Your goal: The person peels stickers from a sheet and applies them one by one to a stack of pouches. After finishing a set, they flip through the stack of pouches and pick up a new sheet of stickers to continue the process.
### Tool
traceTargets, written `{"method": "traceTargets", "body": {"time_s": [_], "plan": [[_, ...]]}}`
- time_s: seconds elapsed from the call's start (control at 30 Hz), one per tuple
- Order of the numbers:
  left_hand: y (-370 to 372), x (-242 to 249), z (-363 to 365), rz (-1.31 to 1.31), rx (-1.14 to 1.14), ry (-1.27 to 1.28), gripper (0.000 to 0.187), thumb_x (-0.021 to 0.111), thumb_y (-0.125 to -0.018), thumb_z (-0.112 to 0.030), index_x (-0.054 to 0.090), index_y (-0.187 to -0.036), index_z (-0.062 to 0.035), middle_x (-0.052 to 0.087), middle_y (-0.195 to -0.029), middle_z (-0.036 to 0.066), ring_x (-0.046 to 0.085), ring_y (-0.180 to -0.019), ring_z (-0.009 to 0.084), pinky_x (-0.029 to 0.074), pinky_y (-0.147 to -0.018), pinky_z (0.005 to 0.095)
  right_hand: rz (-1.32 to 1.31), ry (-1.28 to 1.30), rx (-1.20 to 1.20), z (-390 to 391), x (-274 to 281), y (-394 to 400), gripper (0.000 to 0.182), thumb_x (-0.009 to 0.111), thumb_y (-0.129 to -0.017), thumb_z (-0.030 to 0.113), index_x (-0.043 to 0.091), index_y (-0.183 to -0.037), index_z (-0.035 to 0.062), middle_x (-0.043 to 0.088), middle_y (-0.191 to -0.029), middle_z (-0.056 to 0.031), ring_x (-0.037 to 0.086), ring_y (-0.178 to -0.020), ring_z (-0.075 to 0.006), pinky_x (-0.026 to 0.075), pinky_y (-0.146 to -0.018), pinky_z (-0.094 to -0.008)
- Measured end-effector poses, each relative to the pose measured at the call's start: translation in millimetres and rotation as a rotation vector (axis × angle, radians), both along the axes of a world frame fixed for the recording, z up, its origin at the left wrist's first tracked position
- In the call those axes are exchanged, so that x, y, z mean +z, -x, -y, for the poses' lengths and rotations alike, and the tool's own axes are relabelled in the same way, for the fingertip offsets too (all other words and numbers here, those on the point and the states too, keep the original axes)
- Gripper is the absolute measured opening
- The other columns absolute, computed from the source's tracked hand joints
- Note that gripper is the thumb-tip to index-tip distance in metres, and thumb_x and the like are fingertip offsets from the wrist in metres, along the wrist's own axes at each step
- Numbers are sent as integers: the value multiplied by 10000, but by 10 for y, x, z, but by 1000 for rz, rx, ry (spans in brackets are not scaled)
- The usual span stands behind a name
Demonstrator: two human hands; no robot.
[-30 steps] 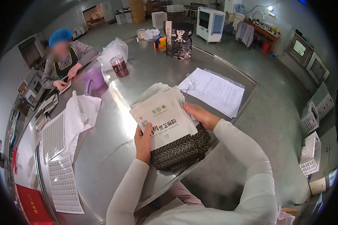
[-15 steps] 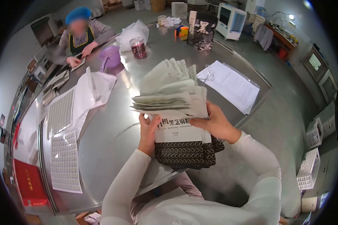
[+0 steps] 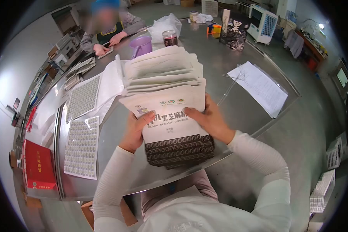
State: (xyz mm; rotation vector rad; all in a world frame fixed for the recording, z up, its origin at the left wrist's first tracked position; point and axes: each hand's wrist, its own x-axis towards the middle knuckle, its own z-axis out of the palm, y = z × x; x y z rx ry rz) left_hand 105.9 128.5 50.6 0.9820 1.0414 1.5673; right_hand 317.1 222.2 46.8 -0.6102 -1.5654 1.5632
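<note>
At the far left edge of the steel tabletop (image 3: 116, 162) lies a red folder (image 3: 38, 164). Just right of it a sheet of small labels (image 3: 82, 147) lies flat, with a second label sheet (image 3: 83, 97) above it, partly under a white plastic bag (image 3: 108, 83). Further back on the left, another person's hand (image 3: 100, 49) rests on the tabletop beside loose stacks of papers (image 3: 79, 69).

The left hand (image 3: 134, 131) grips the left edge of a stack of pouches (image 3: 170, 112), thumb laid over the front pouch near its printed black lettering. The stack is held upright above the near edge of the tabletop, just in front of the person's chest; its tops fan out toward the camera, and its lower ends carry a dark patterned band. The right hand (image 3: 208, 120) clasps the stack's right side, thumb pressed across the front face and fingers hidden behind. Both grips are closed around the stack.

Behind the stack stand a purple jug (image 3: 140, 46) and a dark jar (image 3: 169, 38), with another clear plastic bag (image 3: 164, 25) near them. Further right, a tall black printed bag (image 3: 234, 33) stands upright. At the right end of the tabletop lies a sheet of printed paper (image 3: 259, 87). Beyond the tabletop, a white air cooler (image 3: 265, 23) stands on the floor, and white plastic crates (image 3: 323, 193) sit at the lower right.
</note>
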Motion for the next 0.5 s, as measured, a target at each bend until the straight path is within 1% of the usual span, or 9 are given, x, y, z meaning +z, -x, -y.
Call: {"method": "traceTargets", "body": {"time_s": [0.1,0.13,0.23,0.27,0.3,0.37,0.4,0.47,0.5], "plan": [[292,174,132,50,49,161,567,712,-806,-119,446,-1291,7,600,-1172,125,619,-1004,231,500,-873,344,-203,156,18,188,-186,367,603,701,-853,175,352,-1281,-66,543,-1192,-168,545,-1070,-186,473,-913,-317],[337,291,191,87,46,200,565,720,-797,-108,455,-1281,16,609,-1156,126,627,-987,227,508,-862,348,-209,150,62,233,-200,458,602,683,-872,199,339,-1290,-64,545,-1191,-166,546,-1076,-189,469,-916,-314],[572,550,348,-62,68,273,530,722,-800,-113,485,-1254,23,620,-1132,123,625,-985,218,513,-849,347,-280,154,106,351,-295,763,608,666,-887,221,323,-1305,-59,545,-1198,-166,544,-1087,-193,464,-920,-315],[623,638,368,-137,74,262,495,739,-792,-128,528,-1211,28,640,-1090,116,630,-947,196,510,-839,327,-296,170,121,380,-373,887,612,655,-899,238,313,-1312,-58,541,-1199,-163,541,-1090,-194,464,-921,-321],[672,735,379,-283,93,257,491,744,-788,-133,535,-1202,29,643,-1083,113,630,-939,189,509,-834,319,-311,161,134,399,-458,1013,619,663,-896,239,315,-1320,-48,537,-1208,-150,533,-1094,-183,462,-923,-318],[728,938,398,-564,142,247,484,752,-779,-141,549,-1183,32,650,-1069,106,629,-923,174,506,-824,303,-295,154,158,513,-512,1208,588,624,-915,346,375,-1313,-8,576,-1136,-116,566,-1017,-178,473,-880,-321],[677,1076,399,-687,152,189,470,762,-747,-147,575,-1134,44,677,-981,104,639,-852,151,512,-770,287,-127,233,244,540,-438,1199,559,609,-924,345,399,-1309,-1,579,-1138,-109,563,-1027,-174,471,-876,-311],[648,1369,396,-1042,130,289,483,766,-725,-136,573,-1125,52,680,-970,107,639,-841,152,515,-768,287,214,380,426,616,-232,1171,506,579,-941,343,447,-1301,12,585,-1141,-95,557,-1046,-165,466,-867,-292],[645,1474,426,-1215,121,351,489,768,-714,-131,571,-1120,56,682,-965,109,638,-835,153,517,-767,287,257,293,513,653,-274,1196,494,574,-940,364,467,-1287,29,595,-1108,-87,565,-1007,-159,472,-848,-288]]}}
